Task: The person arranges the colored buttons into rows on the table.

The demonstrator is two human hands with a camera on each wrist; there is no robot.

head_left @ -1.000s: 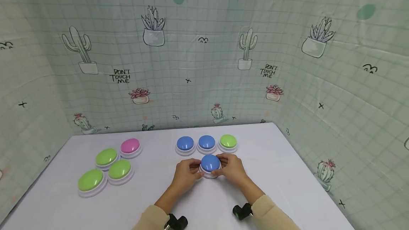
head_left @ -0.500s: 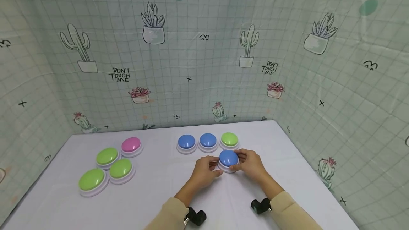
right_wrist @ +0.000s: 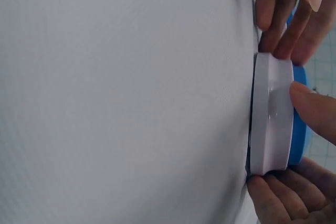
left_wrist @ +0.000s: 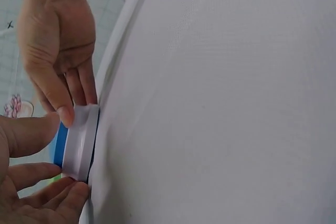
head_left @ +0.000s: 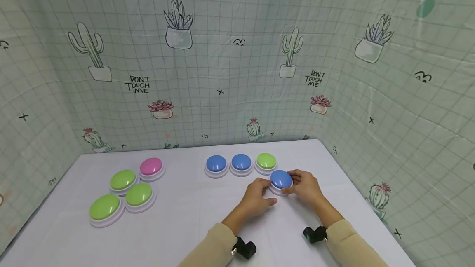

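Note:
A blue dome button on a white base [head_left: 281, 179] stands on the white table just in front of the green button [head_left: 266, 161]. My right hand [head_left: 306, 188] grips its right side, thumb at the front and fingers curled round behind; the right wrist view shows the thumb [right_wrist: 315, 109] on the base's upper edge. On the other side my left hand [head_left: 255, 199] rests its fingertips against the base [right_wrist: 273, 114], with its thumb held away from it. In the left wrist view the base [left_wrist: 81, 142] sits between both hands, low on the tabletop.
Two blue buttons [head_left: 216, 164] [head_left: 241, 162] stand in a row left of the green one. At the left are a pink button [head_left: 151, 167] and three green buttons [head_left: 123, 180] [head_left: 139, 195] [head_left: 105, 207]. A patterned cloth [head_left: 208, 69] hangs behind the table [head_left: 178, 234].
Both hands and the blue button between them have moved right and slightly back, from in front of the back row's middle to beside its green button. The left thumb has come away from the button.

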